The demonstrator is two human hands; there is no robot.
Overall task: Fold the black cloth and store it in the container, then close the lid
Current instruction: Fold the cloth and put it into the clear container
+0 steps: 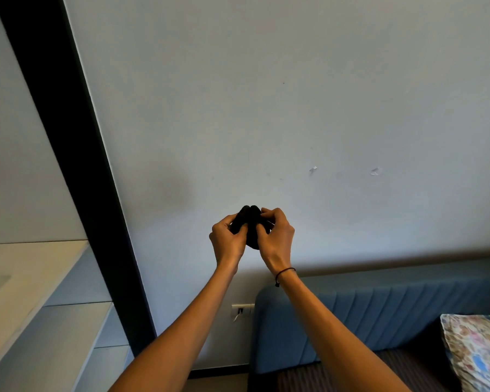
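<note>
No writing, brand, number or sign can be read anywhere in the head view. The wall is bare of lettering. The wall socket plate beside the blue headboard may carry some small marking, but it is too small to tell. The patterned pillow shows only a floral print, with no words on it.

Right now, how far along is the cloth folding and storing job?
The black cloth is bunched small, gripped in midair by the left hand and the right hand in front of the wall, so folding is under way. No container or lid is in view, so storing and closing remain.
</note>
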